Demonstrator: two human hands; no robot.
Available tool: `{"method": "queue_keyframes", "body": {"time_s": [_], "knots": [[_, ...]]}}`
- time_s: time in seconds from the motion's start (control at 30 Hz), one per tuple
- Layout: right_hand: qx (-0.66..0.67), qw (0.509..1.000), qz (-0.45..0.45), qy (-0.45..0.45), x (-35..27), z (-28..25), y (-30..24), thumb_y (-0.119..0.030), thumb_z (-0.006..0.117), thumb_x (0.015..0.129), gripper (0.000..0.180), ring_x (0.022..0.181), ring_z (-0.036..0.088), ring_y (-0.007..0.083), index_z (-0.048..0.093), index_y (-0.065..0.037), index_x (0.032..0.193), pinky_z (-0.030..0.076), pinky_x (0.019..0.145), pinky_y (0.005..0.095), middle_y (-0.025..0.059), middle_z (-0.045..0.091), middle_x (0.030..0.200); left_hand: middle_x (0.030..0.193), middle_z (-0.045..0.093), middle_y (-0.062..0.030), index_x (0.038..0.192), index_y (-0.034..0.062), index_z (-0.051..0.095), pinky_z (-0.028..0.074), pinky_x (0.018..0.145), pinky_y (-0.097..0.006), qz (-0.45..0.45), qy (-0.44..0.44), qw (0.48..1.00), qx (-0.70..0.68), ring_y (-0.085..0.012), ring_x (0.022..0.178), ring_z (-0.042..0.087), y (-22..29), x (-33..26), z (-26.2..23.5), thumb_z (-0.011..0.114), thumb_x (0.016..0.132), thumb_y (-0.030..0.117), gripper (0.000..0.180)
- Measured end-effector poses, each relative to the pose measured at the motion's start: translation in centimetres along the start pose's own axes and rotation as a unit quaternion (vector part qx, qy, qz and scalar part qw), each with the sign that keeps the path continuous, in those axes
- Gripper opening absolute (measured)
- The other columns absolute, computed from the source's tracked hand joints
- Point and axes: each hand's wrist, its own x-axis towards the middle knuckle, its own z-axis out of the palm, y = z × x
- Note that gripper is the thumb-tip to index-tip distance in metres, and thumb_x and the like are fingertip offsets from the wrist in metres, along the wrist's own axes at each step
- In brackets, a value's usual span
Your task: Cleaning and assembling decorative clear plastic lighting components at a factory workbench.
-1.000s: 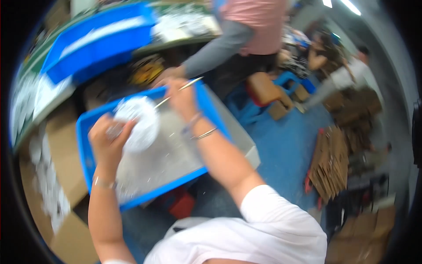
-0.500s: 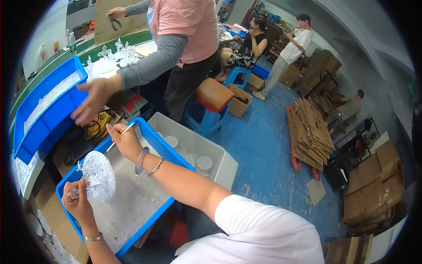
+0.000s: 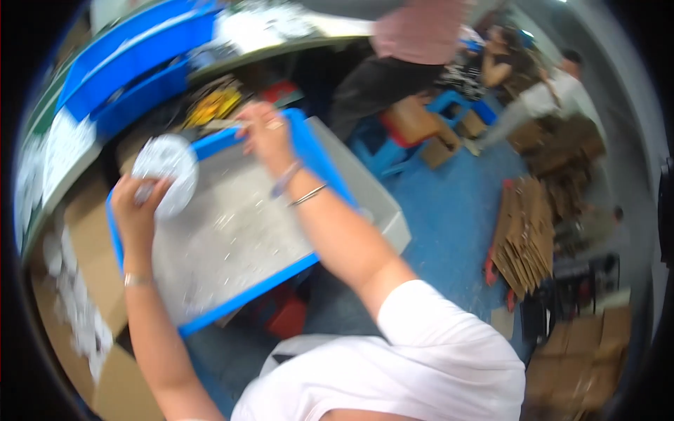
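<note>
Disc (image 3: pixel 178 163) sits pinched in your left hand (image 3: pixel 136 202), your right hand (image 3: pixel 267 137) half-curled farther right, hold too blurred to tell.

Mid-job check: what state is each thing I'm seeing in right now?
Left hand: closed on the clear disc
Clear disc: tilted, gripped near its lower edge
Right hand: fingers bent; grip too blurred to tell
Blue tray: open-topped, clear bits scattered inside
Grey bin: open-topped, beside the tray
Cardboard: flattened, stacked
</note>
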Motion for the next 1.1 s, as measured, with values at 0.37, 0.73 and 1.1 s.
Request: {"method": "queue_keyframes", "body": {"time_s": [0.37, 0.73, 1.1], "knots": [[-0.104, 0.986, 0.012, -0.132, -1.9, 1.9, -1.4, -0.017, 0.053, 0.083, 0.016, 0.06, 0.049, 0.0023, 0.06, -0.004, 0.091, 0.04, 0.05, 0.0155, 0.0026, 0.063, 0.077, 0.052, 0.052, -0.0053, 0.062, 0.007, 0.065, 0.034, 0.05, -0.03, -0.013, -0.009, 1.0, 0.014, -0.0177, 0.051, 0.044, 0.5, 0.3, -0.8, 0.075, 0.06, 0.027, 0.022], [-0.151, 0.972, -0.032, -0.176, -2.2, 2.7, 0.4, -0.02, 0.052, 0.085, 0.023, 0.072, 0.052, 0.0037, 0.06, -0.005, 0.099, 0.04, 0.055, 0.0166, 0.0029, 0.062, 0.086, 0.061, 0.061, -0.0071, 0.067, 0.0081, 0.067, 0.039, 0.054, -0.03, 0.018, -0.024, 0.998, 0.057, -0.0178, 0.057, 0.051, 1.3, 0.3, -0.3, 0.075, 0.059, 0.026, 0.021], [-0.172, 0.969, -0.007, -0.178, -2.1, 2.7, 0.7, -0.018, 0.051, 0.085, 0.022, 0.077, 0.055, 0.0067, 0.061, -0.003, 0.098, 0.043, 0.06, 0.0181, 0.0046, 0.063, 0.085, 0.061, 0.062, -0.0064, 0.069, 0.0094, 0.069, 0.039, 0.056, -0.03, 0.0, -0.037, 0.997, 0.061, -0.0156, 0.057, 0.052, 0.9, 0.1, -0.2, 0.074, 0.061, 0.024, 0.018]]}}
